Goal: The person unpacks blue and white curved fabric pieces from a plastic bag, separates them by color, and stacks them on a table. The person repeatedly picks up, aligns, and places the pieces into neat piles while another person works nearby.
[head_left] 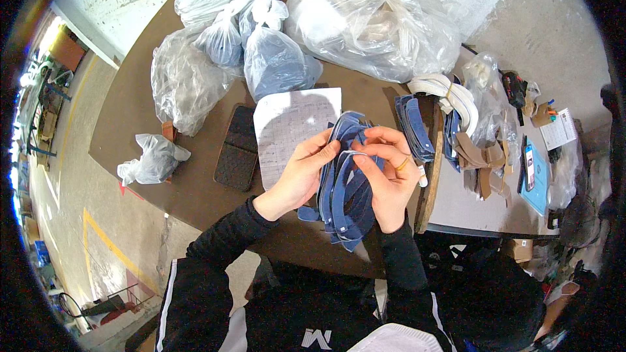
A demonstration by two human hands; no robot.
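Between my hands is a bundle of curved dark-blue fabric strips [339, 208] that look like denim, their edges pale and their lower ends fanned out over the table edge. My left hand [297, 173] grips the bundle from its left side, thumb laid on top near the upper end. On the other side my right hand [390, 173], a yellow band on one finger, pinches a strip's upper end between thumb and fingers. Behind the bundle a printed paper sheet [287, 120] lies on the brown table. A similar stack of blue strips [415, 128] rests right of my right hand.
Tied plastic bags [277, 58] and a large clear bag [372, 19] fill the table's back. A dark quilted phone case [237, 150] and a small white bag [153, 158] lie to the left. Right of a wooden edge [428, 189] are white curved strips [450, 94] and brown pieces [481, 160].
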